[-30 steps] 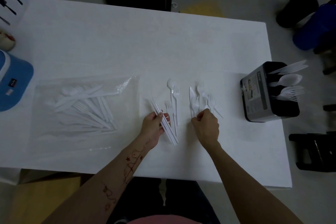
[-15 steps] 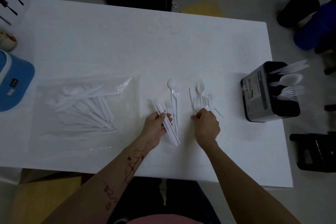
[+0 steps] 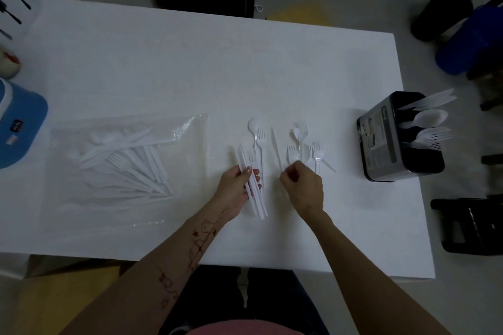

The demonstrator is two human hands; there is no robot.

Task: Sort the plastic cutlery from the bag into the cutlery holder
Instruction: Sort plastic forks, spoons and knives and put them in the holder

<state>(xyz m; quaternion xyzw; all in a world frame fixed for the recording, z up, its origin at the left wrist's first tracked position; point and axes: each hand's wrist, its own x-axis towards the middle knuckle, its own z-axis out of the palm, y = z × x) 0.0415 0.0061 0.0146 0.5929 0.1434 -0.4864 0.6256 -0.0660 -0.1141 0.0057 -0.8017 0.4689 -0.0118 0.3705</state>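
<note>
A clear plastic bag (image 3: 122, 168) with several white cutlery pieces lies on the left of the white table (image 3: 190, 62). My left hand (image 3: 236, 190) grips a bundle of white knives (image 3: 255, 198) just above the tabletop. My right hand (image 3: 304, 187) is curled, its fingertips pinching the handle end of a single white knife (image 3: 276, 147). Loose forks (image 3: 317, 152) and a spoon (image 3: 254, 126) lie just beyond both hands. The black cutlery holder (image 3: 378, 144) stands at the right table edge, with knives, spoons and forks sticking out towards the right.
A blue object (image 3: 19, 128) sits at the table's left edge, with a white box showing black cutlery (image 3: 12, 5) behind it. On the floor to the right are dark and blue containers (image 3: 473, 41) and a black stool (image 3: 468, 223).
My right hand shifted slightly left from the forks to the single knife, which now lies tilted and apart from them. My left hand kept its hold on the knives.
</note>
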